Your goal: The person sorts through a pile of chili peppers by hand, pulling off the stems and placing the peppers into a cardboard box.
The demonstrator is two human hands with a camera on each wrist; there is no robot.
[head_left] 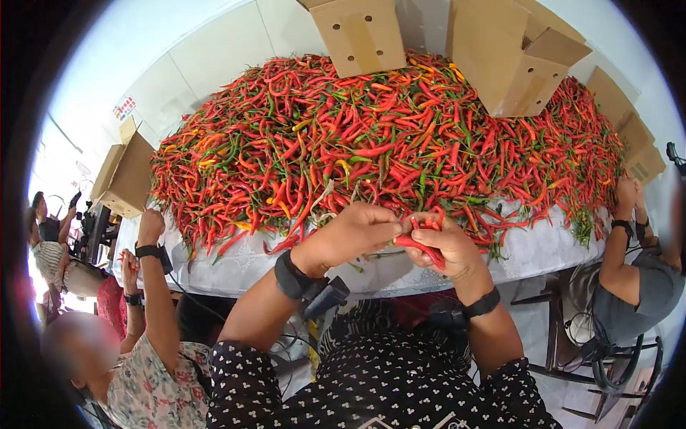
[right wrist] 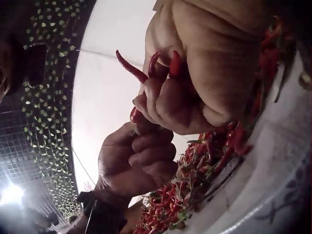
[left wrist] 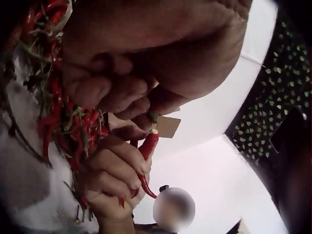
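Note:
Several red chilies [head_left: 429, 252] are gripped in my right hand [head_left: 451, 247], above the table's near edge. In the left wrist view one chili [left wrist: 150, 145] sticks out of the right hand [left wrist: 109, 178], its pale top end upward. Just above that end, the thumb and a finger of my left hand [left wrist: 117, 92] pinch a small green stem [left wrist: 154, 117]. Chili tips [right wrist: 130, 67] poke out between the right hand's [right wrist: 180, 100] curled fingers in the right wrist view, with the left hand [right wrist: 139, 158] close against it, fingers curled.
A wide heap of red, green and orange chilies [head_left: 343, 143] covers the white-clothed table [head_left: 386, 275]. Cardboard boxes [head_left: 361, 36] [head_left: 507, 71] stand on its far side, another box [head_left: 125, 175] at left. People sit at the left [head_left: 164, 372] and right [head_left: 636, 286], arms at the table.

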